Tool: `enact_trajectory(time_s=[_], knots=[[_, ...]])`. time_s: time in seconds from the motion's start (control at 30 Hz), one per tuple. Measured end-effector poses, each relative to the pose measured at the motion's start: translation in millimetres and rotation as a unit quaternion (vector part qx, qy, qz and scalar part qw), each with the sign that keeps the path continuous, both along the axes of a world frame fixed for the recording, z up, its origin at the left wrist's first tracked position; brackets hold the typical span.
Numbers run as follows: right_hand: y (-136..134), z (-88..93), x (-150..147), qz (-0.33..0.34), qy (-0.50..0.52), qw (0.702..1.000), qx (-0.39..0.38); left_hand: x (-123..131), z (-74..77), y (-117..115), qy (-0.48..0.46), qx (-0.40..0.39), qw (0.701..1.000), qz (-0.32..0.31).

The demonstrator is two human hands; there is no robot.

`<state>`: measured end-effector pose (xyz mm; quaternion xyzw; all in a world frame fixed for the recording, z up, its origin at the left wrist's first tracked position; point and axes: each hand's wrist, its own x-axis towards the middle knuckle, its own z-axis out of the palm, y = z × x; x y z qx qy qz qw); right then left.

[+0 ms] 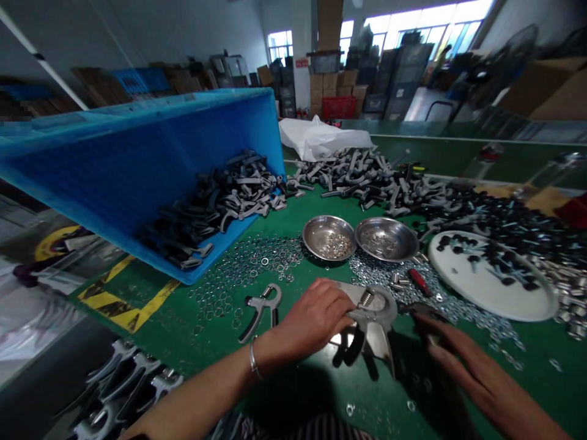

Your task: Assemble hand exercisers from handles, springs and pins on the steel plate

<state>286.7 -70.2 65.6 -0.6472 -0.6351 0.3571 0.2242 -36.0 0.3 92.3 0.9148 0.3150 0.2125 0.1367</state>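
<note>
My left hand [316, 315] is closed on a grey hand grip exerciser [378, 305] with a coil spring, at a flat metal fixture on the green table. The grip's black-lined handle [355, 348] points down toward me. To the right, my right hand [458, 348] is slightly blurred, its fingers and thumb curled around something dark that I cannot make out. A finished-looking hand grip [266, 305] lies left of my left hand. Beyond my hands stand two steel bowls, the left bowl [312, 247] and the right bowl [408, 250], holding small metal parts.
A blue crate [183, 134] on its side holds grey and black handles. More handles [362, 174] are heaped behind the bowls. Metal rings [229, 281] and nuts lie scattered. A white plate [495, 299] bears black-headed bolts; a red-handled tool [419, 282] lies beside it.
</note>
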Motion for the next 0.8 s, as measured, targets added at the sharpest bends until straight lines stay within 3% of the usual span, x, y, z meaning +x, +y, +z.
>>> enact_trajectory(time_s=[0.07, 0.13, 0.23, 0.3, 0.37, 0.43, 0.57, 0.67, 0.73, 0.8], knots=[[-4, 6.5, -32, 0.074, 0.096, 0.989, -0.08, 4, 11.3, -8, -0.048, 0.012, 0.999, 0.002], [-7, 5.1, -69, 0.069, 0.137, 0.986, -0.058, 11, 10.5, -17, -0.107, -0.014, 0.991, 0.073], [-11, -7.5, -116, 0.011, 0.106, 0.989, 0.1, 24, -8.1, -33, -0.213, -0.204, 0.94, 0.17], [-15, -15.9, -134, 0.058, 0.079, 0.984, 0.149, 30, -21.9, -43, -0.274, -0.376, 0.872, 0.152], [-20, -19.4, -136, 0.174, 0.042, 0.972, 0.148, 28, -28.9, -51, -0.323, -0.478, 0.807, 0.125], [-22, -16.7, -122, 0.242, -0.011, 0.957, 0.158, 19, -27.3, -55, -0.366, -0.515, 0.769, 0.099], [-8, 0.0, -83, 0.166, -0.115, 0.95, 0.24, -2, -14.4, -61, -0.38, -0.602, 0.702, -0.021], [5, 10.8, -76, 0.253, -0.106, 0.915, 0.297, -1, -12.6, -67, -0.373, -0.677, 0.629, -0.085], [8, 15.3, -82, 0.315, -0.083, 0.879, 0.348, 6, -15.5, -71, -0.388, -0.705, 0.586, -0.091], [10, 19.0, -89, 0.33, -0.075, 0.851, 0.402, 14, -18.4, -76, -0.412, -0.718, 0.556, -0.079]])
